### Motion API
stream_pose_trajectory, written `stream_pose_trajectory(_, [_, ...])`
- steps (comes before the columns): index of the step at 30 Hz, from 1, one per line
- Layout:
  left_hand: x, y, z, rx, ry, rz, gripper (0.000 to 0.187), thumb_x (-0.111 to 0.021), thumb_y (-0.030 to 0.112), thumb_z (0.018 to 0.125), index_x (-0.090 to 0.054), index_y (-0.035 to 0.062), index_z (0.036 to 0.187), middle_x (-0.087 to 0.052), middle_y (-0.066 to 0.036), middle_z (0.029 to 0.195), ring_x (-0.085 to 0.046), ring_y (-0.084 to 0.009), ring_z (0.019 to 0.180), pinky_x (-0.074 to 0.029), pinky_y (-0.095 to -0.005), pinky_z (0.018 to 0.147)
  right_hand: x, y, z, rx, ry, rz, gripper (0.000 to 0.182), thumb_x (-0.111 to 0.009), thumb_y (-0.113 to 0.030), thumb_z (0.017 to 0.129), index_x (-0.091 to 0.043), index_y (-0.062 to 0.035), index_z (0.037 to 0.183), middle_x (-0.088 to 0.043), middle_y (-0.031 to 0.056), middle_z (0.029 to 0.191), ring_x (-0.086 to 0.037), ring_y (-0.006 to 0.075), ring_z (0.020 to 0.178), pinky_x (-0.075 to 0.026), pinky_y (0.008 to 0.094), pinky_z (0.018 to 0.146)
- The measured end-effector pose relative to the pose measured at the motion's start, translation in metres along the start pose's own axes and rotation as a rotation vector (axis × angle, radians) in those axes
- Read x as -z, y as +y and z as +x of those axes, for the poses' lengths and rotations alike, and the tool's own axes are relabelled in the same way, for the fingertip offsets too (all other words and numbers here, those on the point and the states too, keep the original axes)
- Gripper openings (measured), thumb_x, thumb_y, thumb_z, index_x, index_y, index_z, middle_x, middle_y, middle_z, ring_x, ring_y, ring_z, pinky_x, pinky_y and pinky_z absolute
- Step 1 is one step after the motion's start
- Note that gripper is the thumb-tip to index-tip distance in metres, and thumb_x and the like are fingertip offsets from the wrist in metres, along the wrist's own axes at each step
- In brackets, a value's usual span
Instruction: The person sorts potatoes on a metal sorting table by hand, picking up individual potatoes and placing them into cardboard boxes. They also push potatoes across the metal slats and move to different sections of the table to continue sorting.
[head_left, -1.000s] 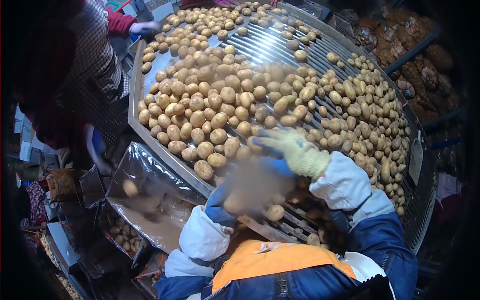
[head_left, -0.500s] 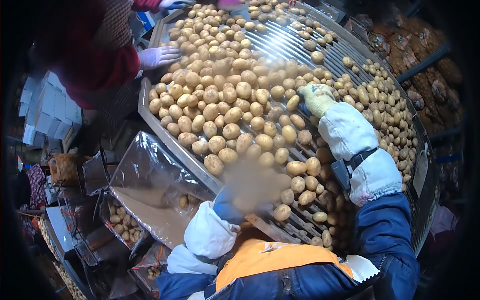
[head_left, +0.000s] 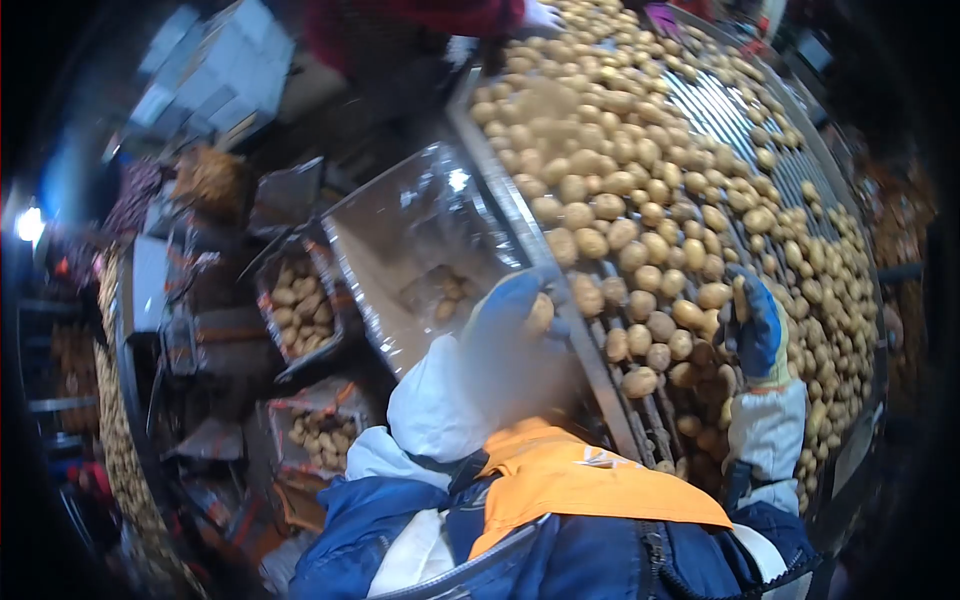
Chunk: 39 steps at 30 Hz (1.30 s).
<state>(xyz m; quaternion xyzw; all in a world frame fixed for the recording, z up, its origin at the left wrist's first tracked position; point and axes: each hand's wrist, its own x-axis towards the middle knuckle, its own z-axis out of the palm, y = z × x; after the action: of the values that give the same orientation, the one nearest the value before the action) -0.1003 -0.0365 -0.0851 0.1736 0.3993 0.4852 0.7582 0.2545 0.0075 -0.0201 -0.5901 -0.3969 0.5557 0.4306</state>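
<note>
Beside the metal edge (head_left: 502,185), the left hand (head_left: 515,296) is gripping a potato (head_left: 541,312), open box (head_left: 372,270) lying at ten o'clock; the right hand (head_left: 762,328), at three, is curling, hold unclear.

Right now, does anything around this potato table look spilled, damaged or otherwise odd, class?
Only a hazy brown patch stands out: it veils part of the left hand and has no clear edge, perhaps a smudge on the lens. No spill or damage is evident.

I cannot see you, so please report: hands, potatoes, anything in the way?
Left hand holds a potato near the box. Right hand at the potato pile, grip unclear. Left hand partly blurred; no obstacle seen.
</note>
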Motion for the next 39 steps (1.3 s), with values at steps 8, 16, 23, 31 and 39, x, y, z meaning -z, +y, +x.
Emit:
stream_pose_trajectory(8, [0.018,-0.007,-0.066,-0.364,-0.163,-0.242,0.055,-0.049,0.048,0.109,-0.047,0.0132,0.151,-0.063,-0.014,0.135,-0.065,-0.0218,0.113,-0.054,-0.0399,0.097,-0.154,-0.006,-0.041,0.377,-0.438,-0.457,0.041,-0.06,-0.02,0.105,-0.058,0.0,0.141,-0.072,0.0078,0.084,-0.064,0.0104,0.066,-0.048,0.0231,0.06])
stream_pose_trajectory(16, [0.105,-0.028,-0.174,-0.31,0.416,-0.043,0.054,-0.06,0.043,0.097,-0.059,0.0066,0.137,-0.067,-0.008,0.109,-0.063,-0.0164,0.073,-0.051,-0.0284,0.058,-0.158,0.024,-0.048,0.256,-0.521,-0.551,0.046,-0.061,-0.011,0.105,-0.052,0.0019,0.147,-0.068,0.0036,0.095,-0.058,0.0062,0.078,-0.046,0.0195,0.065])
stream_pose_trajectory(23, [0.296,-0.089,-0.314,-0.642,1.06,-0.161,0.045,-0.076,0.036,0.09,-0.062,0.0097,0.124,-0.068,-0.009,0.102,-0.069,-0.0267,0.087,-0.057,-0.0394,0.071,-0.133,0.057,-0.038,0.236,-0.502,-0.561,0.044,-0.057,-0.008,0.106,-0.051,0.0009,0.149,-0.067,0.0073,0.126,-0.063,0.0094,0.099,-0.051,0.0217,0.075])
stream_pose_trajectory(31, [0.265,-0.034,-0.273,-0.434,0.842,-0.122,0.06,-0.06,0.024,0.106,-0.036,0.0102,0.159,-0.045,-0.013,0.159,-0.057,-0.0215,0.132,-0.05,-0.0325,0.106,-0.079,0.053,-0.048,0.551,-0.326,-0.876,0.051,-0.069,-0.011,0.099,-0.054,0.0011,0.146,-0.064,0.0182,0.138,-0.059,0.0243,0.13,-0.044,0.0375,0.111])
stream_pose_trajectory(39, [-0.014,-0.006,-0.095,-0.58,-0.052,1.691,0.065,-0.073,0.04,0.09,-0.054,0.0103,0.145,-0.049,-0.03,0.149,-0.04,-0.0512,0.143,-0.033,-0.0558,0.119,0.035,0.04,-0.133,0.148,-0.19,-1.474,0.117,-0.089,-0.049,0.07,-0.029,-0.0059,0.161,-0.036,0.0279,0.16,-0.034,0.0452,0.149,-0.026,0.0572,0.121])
